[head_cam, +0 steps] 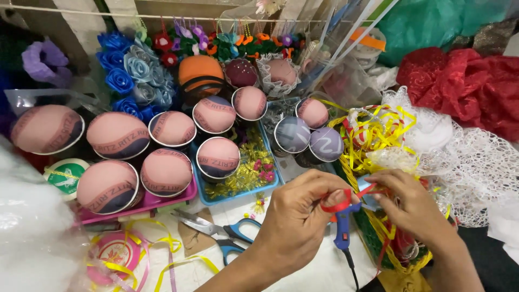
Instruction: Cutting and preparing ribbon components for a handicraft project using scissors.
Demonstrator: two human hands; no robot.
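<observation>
My left hand (294,216) pinches a loop of red ribbon (338,204) between thumb and fingers. My right hand (413,208) grips the other end of the same ribbon, close to the left one. Just below both hands a blue glue gun (341,231) points up, its black cord running down. Beneath my right hand a basket (373,238) holds tangled yellow and red ribbons (373,135).
Several fabric-covered domed cups (165,172) fill a pink tray (162,199) and a blue tray (238,196). Blue-handled scissors (216,230) lie left of my left hand. Blue fabric roses (127,75), white lace (465,162), red lace (465,86) and ribbon rolls (113,251) surround them.
</observation>
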